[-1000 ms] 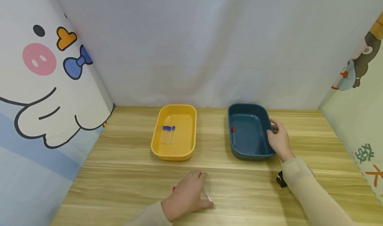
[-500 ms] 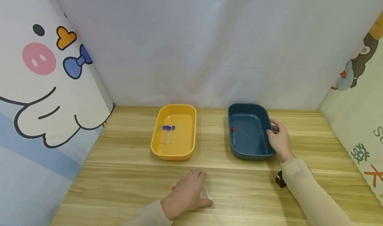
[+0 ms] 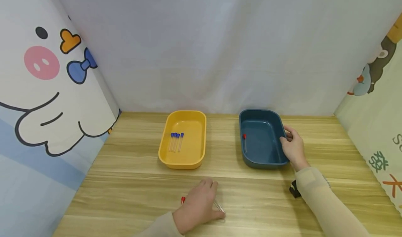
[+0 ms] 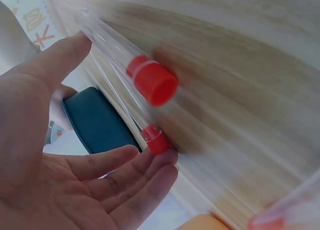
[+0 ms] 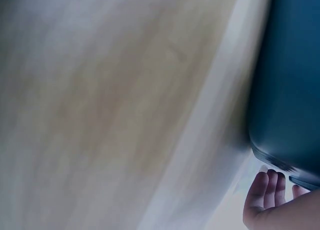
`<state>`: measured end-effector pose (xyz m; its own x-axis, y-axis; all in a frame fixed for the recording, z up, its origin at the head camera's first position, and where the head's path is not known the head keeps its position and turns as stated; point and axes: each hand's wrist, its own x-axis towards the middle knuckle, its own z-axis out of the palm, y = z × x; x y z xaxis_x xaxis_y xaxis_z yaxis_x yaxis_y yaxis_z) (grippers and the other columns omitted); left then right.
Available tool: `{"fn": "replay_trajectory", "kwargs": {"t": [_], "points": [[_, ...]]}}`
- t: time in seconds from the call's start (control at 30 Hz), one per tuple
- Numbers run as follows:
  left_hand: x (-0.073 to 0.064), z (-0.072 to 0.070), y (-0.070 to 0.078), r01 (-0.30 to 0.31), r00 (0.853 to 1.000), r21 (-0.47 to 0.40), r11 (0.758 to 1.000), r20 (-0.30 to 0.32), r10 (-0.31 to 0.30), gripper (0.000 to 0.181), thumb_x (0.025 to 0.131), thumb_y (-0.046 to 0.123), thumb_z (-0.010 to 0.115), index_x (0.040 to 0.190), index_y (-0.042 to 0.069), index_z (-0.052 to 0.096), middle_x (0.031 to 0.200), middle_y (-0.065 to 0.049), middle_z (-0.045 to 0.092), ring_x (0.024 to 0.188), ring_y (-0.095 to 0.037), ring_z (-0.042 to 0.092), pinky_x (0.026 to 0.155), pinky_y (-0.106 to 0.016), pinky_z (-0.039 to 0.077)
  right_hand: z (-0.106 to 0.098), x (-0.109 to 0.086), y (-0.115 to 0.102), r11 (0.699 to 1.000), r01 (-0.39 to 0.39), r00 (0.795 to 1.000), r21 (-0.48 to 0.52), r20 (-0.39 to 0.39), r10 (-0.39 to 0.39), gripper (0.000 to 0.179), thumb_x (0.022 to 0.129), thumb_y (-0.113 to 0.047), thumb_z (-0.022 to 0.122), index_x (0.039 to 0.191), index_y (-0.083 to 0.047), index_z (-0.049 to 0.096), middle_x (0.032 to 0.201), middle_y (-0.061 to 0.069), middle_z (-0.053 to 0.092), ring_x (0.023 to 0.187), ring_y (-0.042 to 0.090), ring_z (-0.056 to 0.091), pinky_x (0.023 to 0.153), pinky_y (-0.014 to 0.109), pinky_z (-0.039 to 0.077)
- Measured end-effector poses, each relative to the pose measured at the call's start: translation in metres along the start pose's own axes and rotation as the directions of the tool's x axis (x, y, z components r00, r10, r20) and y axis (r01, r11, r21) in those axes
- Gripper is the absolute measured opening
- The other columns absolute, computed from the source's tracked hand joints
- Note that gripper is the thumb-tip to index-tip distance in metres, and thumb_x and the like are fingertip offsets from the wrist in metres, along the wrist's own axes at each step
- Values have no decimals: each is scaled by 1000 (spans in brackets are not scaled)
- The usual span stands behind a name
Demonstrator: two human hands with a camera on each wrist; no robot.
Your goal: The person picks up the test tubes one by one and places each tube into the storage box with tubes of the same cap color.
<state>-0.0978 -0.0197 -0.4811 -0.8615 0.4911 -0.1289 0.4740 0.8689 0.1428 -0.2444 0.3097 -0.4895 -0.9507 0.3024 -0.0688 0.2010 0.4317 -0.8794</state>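
Above the near part of the table my left hand (image 3: 199, 201) is spread over clear test tubes (image 3: 219, 206) lying on the wood. In the left wrist view, the thumb is at the base end of the tubes and fingertips touch the red cap (image 4: 156, 139) of one. A nearer test tube (image 4: 112, 42) with a larger-looking red cap crosses in front of it. Another red cap (image 3: 183, 199) shows left of the hand. My right hand (image 3: 293, 147) grips the right wall of the dark blue tray (image 3: 263, 164), thumb over the rim. A red-capped test tube (image 3: 245, 143) lies inside that tray.
At the back left stands a yellow tray (image 3: 184, 166) holding several blue-capped test tubes (image 3: 175, 142). A small black object (image 3: 294, 190) shows beside the right sleeve. A pale cloth wall (image 3: 201, 48) closes off the back, with printed panels at both sides.
The left hand has shifted very slightly, so more of the red cap beside it shows. The right hand stays on the blue tray, and the trays have not moved.
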Motion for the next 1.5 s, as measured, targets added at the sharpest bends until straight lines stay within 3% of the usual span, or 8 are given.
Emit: {"fn": "replay_trajectory", "kwargs": {"t": [0.2,0.4,0.77,1.07,1.2,1.37,1.5], "points": [[3,1,7,10,1000,35,999,23,-11,86,76,68,81,129,4,59,124,-11,66,114,-22,63,99,-33,58,0,1,1,1000,4,1000,1,3,-4,53,104,-7,48,157,-8,42,144,26,51,128,33,51,90,27,45],[5,3,12,-4,1000,113,994,-7,5,87,74,72,80,126,5,59,118,-8,66,108,-20,63,96,-30,58,0,2,1,1000,1,1000,11,17,-1,54,105,-7,47,158,-8,40,146,27,49,131,36,50,99,40,46],[14,7,18,-13,1000,90,996,-3,13,85,78,68,79,130,5,58,126,-10,66,118,-22,62,102,-33,57,0,1,0,1000,3,1000,3,5,-3,52,104,-7,48,156,-8,43,143,26,51,127,33,52,89,26,44],[22,7,29,-46,999,133,990,27,42,90,76,76,75,129,6,58,122,-7,62,113,-18,61,98,-28,57,0,-1,0,1000,-6,1000,12,6,6,53,105,-7,48,157,-8,42,145,26,50,130,35,51,95,34,46],[23,5,29,-73,997,107,992,28,70,84,76,68,80,129,6,58,119,-5,62,112,-17,60,97,-28,57,1,-1,1,1000,-6,1000,16,8,6,53,105,-8,48,157,-8,41,145,27,50,131,36,51,96,36,47],[27,0,24,-96,994,-19,995,51,97,85,77,59,84,136,6,56,126,-4,59,116,-16,57,98,-26,57,1,0,1,1000,-5,1000,25,10,5,53,105,-8,47,158,-8,41,147,27,49,132,37,50,101,42,47],[31,-6,19,-132,991,-109,985,-3,132,84,76,53,89,137,6,56,129,-4,59,115,-15,56,92,-22,57,2,0,1,999,-9,1000,31,12,8,53,105,-8,47,158,-8,40,147,27,49,132,37,50,102,43,47]]}}
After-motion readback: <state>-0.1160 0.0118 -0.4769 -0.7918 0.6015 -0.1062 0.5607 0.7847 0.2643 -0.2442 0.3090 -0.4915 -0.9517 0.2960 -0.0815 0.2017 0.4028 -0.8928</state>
